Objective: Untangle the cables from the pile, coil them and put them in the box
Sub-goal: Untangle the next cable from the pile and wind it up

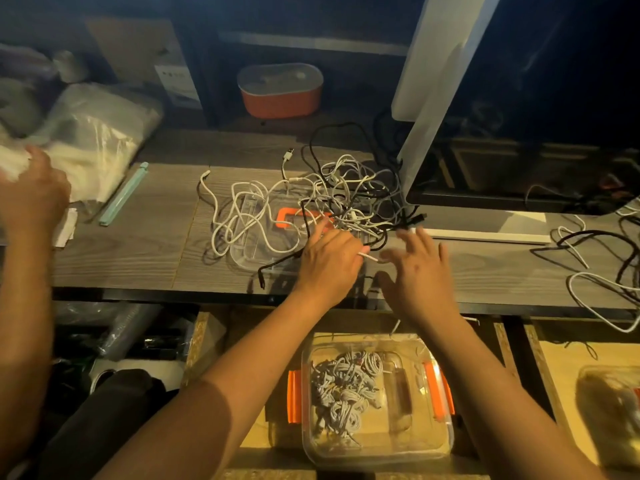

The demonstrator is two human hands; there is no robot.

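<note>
Centrally, left hand [329,263] pinching white cable [372,257], right hand [420,271] splayed empty beside it, pile [346,188] just beyond

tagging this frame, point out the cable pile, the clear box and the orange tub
cable pile [341,192], head view, middle of tangle
clear box [405,436], head view, bare part of floor
orange tub [280,102], head view, orange front wall
</note>
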